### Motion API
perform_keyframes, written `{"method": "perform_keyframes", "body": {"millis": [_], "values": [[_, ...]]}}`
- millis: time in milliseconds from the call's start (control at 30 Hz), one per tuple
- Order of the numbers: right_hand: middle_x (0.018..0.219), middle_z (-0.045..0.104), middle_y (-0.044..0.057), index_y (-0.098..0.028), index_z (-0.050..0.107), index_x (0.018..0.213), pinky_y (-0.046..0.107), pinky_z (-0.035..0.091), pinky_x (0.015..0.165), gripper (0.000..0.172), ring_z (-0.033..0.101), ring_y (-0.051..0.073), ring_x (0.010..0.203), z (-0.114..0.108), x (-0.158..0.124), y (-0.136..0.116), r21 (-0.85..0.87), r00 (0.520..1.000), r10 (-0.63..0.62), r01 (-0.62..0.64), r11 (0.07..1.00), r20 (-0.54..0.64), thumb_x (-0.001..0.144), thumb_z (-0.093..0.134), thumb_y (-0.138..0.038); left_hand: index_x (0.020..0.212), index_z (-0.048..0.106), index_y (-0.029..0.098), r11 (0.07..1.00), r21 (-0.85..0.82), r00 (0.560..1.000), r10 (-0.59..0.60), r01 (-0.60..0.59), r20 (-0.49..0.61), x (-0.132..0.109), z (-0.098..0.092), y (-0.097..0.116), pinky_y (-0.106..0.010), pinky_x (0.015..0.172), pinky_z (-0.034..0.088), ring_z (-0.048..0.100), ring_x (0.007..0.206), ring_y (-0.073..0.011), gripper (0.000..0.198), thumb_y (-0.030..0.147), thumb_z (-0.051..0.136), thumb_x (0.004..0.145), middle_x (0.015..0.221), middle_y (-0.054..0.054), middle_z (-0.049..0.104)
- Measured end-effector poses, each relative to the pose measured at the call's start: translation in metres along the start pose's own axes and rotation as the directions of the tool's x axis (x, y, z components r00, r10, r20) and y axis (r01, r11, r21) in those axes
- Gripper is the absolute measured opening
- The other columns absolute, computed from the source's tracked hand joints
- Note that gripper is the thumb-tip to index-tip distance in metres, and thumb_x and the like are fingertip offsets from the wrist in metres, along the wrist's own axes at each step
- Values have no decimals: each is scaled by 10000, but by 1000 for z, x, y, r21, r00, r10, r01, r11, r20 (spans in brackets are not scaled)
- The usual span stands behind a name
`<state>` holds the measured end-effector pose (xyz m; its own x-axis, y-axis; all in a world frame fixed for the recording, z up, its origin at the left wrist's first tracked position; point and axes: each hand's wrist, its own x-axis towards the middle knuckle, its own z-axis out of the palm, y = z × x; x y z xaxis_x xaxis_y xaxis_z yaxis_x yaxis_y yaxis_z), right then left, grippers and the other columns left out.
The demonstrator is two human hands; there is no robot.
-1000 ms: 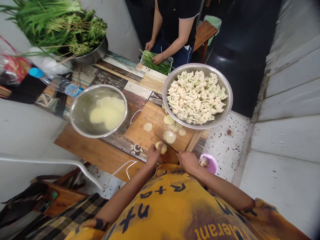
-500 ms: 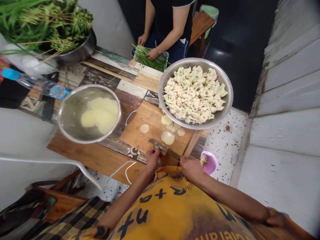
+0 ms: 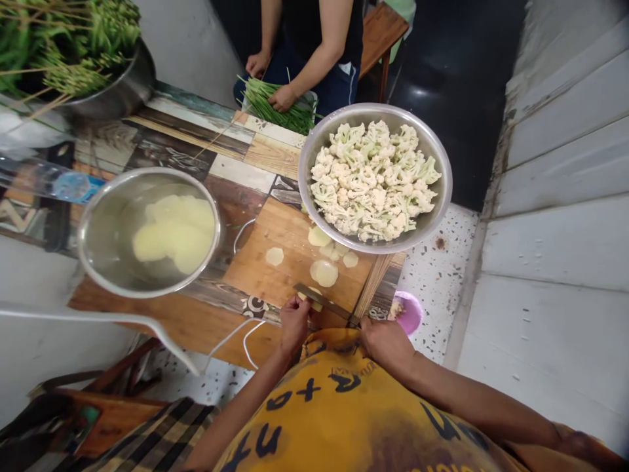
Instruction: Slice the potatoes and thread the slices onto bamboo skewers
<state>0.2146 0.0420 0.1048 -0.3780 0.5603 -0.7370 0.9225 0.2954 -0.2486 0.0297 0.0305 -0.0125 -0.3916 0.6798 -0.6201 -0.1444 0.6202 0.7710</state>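
Observation:
At the near edge of the wooden cutting board (image 3: 255,262), my left hand (image 3: 295,318) is closed on a pale yellow potato piece (image 3: 314,299). My right hand (image 3: 386,339) grips the handle of a knife (image 3: 334,307), whose blade lies against the potato piece, pointing left. Several thin potato slices (image 3: 324,273) are scattered over the board beyond the blade, and a single slice (image 3: 274,256) rests farther left. Left of the board stands a steel bowl (image 3: 88,252) with peeled potatoes (image 3: 174,229) in it.
A wide steel basin (image 3: 445,190) of cauliflower florets (image 3: 373,177) overhangs the board's far right corner. Across the table a person (image 3: 314,52) handles long green stalks (image 3: 270,105). Skewered greens (image 3: 73,52) fill a pot at far left, near a plastic bottle (image 3: 73,186). A pink bucket (image 3: 411,314) stands on the floor.
The view has shifted, so the bowls and board sit farther left. The knife blade has changed its angle slightly at the potato piece. Both hands keep their hold.

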Motion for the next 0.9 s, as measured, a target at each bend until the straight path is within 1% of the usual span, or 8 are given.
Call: {"method": "perform_keyframes", "body": {"millis": [167,333,433,533,733,800,900], "values": [[770,671,149,-94,563,897,250,446,568,160,650,216,720,-1,-3,-2,-22,1000,-15,15,1000,-16,818,425,-111,511,436,174,999,-37,1000,-1,1,-1,3,-1,-7,-184,415,318,401,374,-61,178,226,573,613,416,78,445],[739,674,143,-94,569,884,247,447,558,153,654,212,687,-2,-3,-1,-5,1000,-6,6,1000,-5,829,433,-140,481,392,183,1000,-6,1000,11,-11,8,2,-2,-3,-182,412,305,404,365,-63,235,232,568,629,388,76,431],[734,675,143,-91,573,898,259,455,569,182,656,216,694,-3,-1,0,-20,1000,-5,5,1000,10,837,403,-112,479,388,185,1000,17,1000,5,-5,15,2,-3,-2,-181,409,303,412,362,-66,245,234,574,632,384,71,438],[752,678,139,-91,575,928,265,462,588,198,658,218,718,0,8,-1,-30,1000,3,-2,1000,25,831,401,-95,484,391,185,999,29,1000,15,-15,17,1,-3,-1,-182,414,312,433,370,-71,268,258,592,645,387,68,445],[808,686,139,-102,575,933,272,464,642,222,659,218,758,7,39,-4,-11,998,-18,17,1000,-57,874,362,-131,487,381,189,999,31,1000,11,-11,12,-2,0,3,-192,419,327,428,355,-73,340,346,625,663,377,63,461],[798,685,134,-106,573,923,279,464,634,220,657,223,750,6,39,-5,-15,996,-32,31,999,-84,873,359,-130,489,385,189,999,31,1000,10,-11,11,-2,0,3,-191,418,322,424,354,-72,326,336,620,663,374,64,458],[771,679,130,-104,565,926,274,460,609,190,652,223,737,4,25,-4,-35,995,-33,30,999,-92,834,398,-98,484,390,188,999,22,1000,24,-24,5,0,-1,-1,-189,423,322,433,366,-73,282,280,595,654,378,66,451]]}}
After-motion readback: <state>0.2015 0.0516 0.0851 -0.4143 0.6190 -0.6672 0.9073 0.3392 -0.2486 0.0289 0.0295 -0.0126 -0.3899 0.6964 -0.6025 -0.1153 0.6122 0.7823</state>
